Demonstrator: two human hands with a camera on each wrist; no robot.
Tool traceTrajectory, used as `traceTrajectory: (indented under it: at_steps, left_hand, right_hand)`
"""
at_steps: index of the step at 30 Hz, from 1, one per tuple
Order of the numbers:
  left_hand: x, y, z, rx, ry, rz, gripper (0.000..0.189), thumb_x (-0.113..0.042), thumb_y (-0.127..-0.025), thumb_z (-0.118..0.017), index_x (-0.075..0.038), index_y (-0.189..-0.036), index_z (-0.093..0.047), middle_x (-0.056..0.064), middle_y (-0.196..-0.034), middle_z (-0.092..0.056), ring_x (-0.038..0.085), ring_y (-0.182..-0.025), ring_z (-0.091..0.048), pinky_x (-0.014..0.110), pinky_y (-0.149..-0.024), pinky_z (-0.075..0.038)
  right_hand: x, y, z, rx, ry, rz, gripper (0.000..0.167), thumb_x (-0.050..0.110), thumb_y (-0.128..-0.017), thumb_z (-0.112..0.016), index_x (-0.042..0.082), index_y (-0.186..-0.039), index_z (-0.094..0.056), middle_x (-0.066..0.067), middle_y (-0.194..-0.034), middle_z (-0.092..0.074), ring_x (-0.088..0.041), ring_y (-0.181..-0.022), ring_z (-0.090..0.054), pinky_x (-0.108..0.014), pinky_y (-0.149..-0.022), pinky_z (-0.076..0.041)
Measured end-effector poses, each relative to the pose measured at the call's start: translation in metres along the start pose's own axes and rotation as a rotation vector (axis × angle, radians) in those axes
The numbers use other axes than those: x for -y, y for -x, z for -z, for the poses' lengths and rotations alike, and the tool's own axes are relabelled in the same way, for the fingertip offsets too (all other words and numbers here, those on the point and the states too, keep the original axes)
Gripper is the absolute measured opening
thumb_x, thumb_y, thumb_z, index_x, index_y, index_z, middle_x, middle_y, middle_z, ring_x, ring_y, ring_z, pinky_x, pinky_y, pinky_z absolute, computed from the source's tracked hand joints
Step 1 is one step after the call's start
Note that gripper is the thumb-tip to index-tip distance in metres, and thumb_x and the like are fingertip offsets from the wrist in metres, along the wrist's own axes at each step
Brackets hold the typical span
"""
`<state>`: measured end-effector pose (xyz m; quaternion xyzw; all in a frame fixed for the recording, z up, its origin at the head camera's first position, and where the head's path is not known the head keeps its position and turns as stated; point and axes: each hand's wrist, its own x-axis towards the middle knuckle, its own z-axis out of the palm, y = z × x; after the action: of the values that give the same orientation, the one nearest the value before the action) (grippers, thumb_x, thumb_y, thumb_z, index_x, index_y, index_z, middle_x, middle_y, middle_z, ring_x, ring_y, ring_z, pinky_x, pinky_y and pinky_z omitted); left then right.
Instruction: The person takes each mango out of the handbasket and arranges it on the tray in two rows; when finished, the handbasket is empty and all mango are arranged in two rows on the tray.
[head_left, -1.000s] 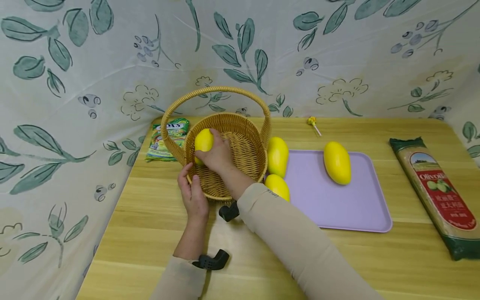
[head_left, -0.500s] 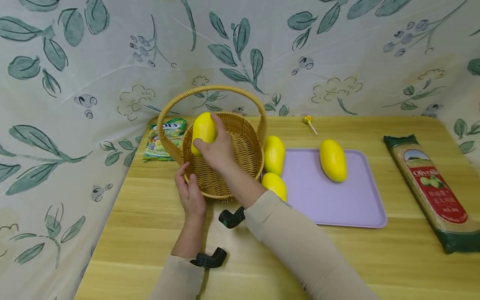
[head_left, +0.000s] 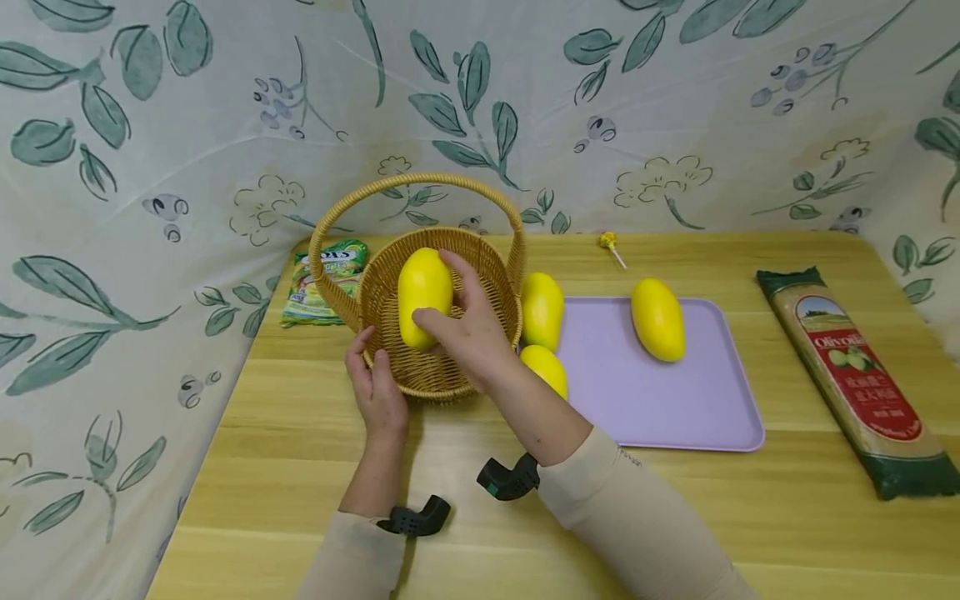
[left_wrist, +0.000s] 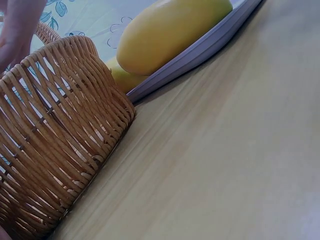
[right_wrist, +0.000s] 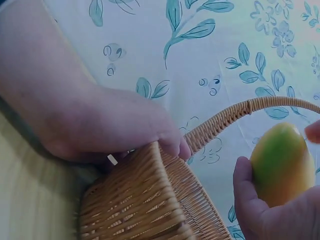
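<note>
My right hand (head_left: 480,337) holds a yellow mango (head_left: 425,292) between thumb and fingers, over the mouth of the wicker basket (head_left: 495,268). The right wrist view shows a green patch on this mango (right_wrist: 280,165). At the basket's front left, my left hand (head_left: 382,404) grips the rim; in the right wrist view its fingers bend over the edge. Just right of the basket are two more mangoes, one behind (head_left: 542,310) and one in front (head_left: 545,369), at the left edge of a lilac tray (head_left: 660,417). Another mango (head_left: 658,320) lies farther right on that tray.
A green candy bag (head_left: 326,287) lies behind the basket's left side, partly covered by the tall handle (head_left: 420,179). Toward the back is a lollipop (head_left: 611,248). A long pasta pack (head_left: 858,375) lies at the right. A patterned cloth (head_left: 247,100) hangs behind the table.
My right hand has lifted the mango from inside the basket, then brought it rightward and nearer to me. The left hand keeps its place on the rim. The head view has shifted slightly.
</note>
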<state>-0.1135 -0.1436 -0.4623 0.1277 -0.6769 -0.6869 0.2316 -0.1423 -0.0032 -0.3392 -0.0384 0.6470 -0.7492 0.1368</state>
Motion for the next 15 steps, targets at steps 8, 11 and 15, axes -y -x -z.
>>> traceTrajectory:
  at_steps: [8,11,15]
  left_hand:
    - [0.0,0.0,0.001,0.014,-0.002,-0.003,0.042,-0.013,-0.103,-0.038,-0.004,-0.145,-0.042,0.006,-0.149,-0.04,0.029,-0.14,-0.041,0.036,-0.113,-0.036]
    - [0.001,0.0,0.0,0.017,-0.001,-0.018,0.042,-0.012,-0.103,-0.038,-0.003,-0.144,-0.042,0.008,-0.151,-0.039,0.029,-0.141,-0.04,0.033,-0.112,-0.036]
    - [0.002,0.0,-0.001,0.015,0.004,-0.031,0.042,-0.012,-0.103,-0.038,-0.002,-0.144,-0.042,0.01,-0.151,-0.04,0.029,-0.142,-0.039,0.031,-0.112,-0.036]
  right_hand:
    - [-0.016,0.023,0.014,0.021,0.027,-0.009,0.09,0.021,-0.083,-0.082,0.034,-0.154,-0.027,-0.022,-0.127,-0.058,-0.032,-0.105,-0.068,-0.039,-0.081,-0.06]
    - [-0.021,0.03,0.018,0.038,0.054,-0.015,0.094,0.018,-0.081,-0.083,0.033,-0.155,-0.026,-0.024,-0.125,-0.06,-0.032,-0.101,-0.069,-0.04,-0.079,-0.06]
    - [-0.024,0.041,0.027,0.067,0.14,-0.023,0.1,0.02,-0.08,-0.085,0.036,-0.156,-0.023,-0.023,-0.126,-0.06,-0.03,-0.101,-0.069,-0.039,-0.08,-0.06]
